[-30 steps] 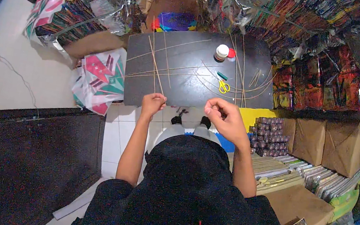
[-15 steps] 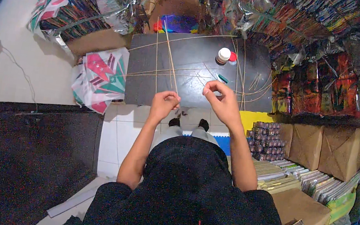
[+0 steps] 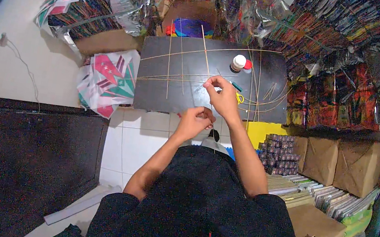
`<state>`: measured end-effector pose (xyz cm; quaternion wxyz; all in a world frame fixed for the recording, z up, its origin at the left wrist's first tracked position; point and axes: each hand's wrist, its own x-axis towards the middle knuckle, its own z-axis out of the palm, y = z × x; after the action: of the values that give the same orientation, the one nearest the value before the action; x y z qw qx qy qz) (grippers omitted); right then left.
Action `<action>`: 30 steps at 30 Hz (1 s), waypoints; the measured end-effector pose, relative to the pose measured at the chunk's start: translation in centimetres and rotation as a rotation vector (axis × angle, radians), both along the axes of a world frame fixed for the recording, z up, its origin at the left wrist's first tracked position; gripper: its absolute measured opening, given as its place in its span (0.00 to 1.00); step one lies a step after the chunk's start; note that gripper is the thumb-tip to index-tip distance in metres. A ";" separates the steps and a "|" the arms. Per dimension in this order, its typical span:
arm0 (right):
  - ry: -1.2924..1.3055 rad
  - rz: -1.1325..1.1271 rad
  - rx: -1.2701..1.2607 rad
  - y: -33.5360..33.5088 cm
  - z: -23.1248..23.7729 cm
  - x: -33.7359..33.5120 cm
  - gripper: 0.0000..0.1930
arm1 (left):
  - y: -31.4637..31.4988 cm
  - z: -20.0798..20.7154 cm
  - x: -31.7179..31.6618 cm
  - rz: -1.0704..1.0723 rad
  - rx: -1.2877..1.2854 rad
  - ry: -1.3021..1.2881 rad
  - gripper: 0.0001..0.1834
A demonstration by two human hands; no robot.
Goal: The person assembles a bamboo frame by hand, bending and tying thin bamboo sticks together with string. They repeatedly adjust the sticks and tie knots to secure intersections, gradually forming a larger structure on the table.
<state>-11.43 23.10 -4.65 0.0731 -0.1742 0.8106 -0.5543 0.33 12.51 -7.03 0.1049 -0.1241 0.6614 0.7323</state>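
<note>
The hands are apart: over a dark table [image 3: 151, 99], the right hand [image 3: 221, 96] pinches a thin wooden stick [image 3: 205, 49] pointing toward the far edge; the left hand [image 3: 193, 123] curls by the near edge, grip unclear.

Remotely, I see the dark table [image 3: 150, 95] carrying thin sticks [image 3: 167, 77], a jar [image 3: 236, 67], red lid [image 3: 248, 65], green tube [image 3: 236, 86] and yellow scissors [image 3: 239, 98].

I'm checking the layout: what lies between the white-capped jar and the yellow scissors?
In the head view, the green tube lies between jar and scissors, showing beside the right hand.
</note>
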 end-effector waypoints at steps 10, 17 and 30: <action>-0.013 0.029 -0.083 0.4 1.4 0.5 0.10 | -4.0 1.9 -1.4 0.075 0.123 0.001 0.10; 0.016 0.123 -0.078 0.5 2.8 1.1 0.09 | -9.0 4.8 -5.2 0.280 0.005 0.135 0.20; 0.103 0.247 -0.027 2.7 4.4 1.2 0.08 | -8.1 4.0 -5.9 0.447 0.220 0.063 0.16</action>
<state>-10.26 25.84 -0.29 0.0969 -0.3018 0.7780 -0.5425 -5.53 4.41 -3.07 -0.0676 -0.2324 0.5367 0.8083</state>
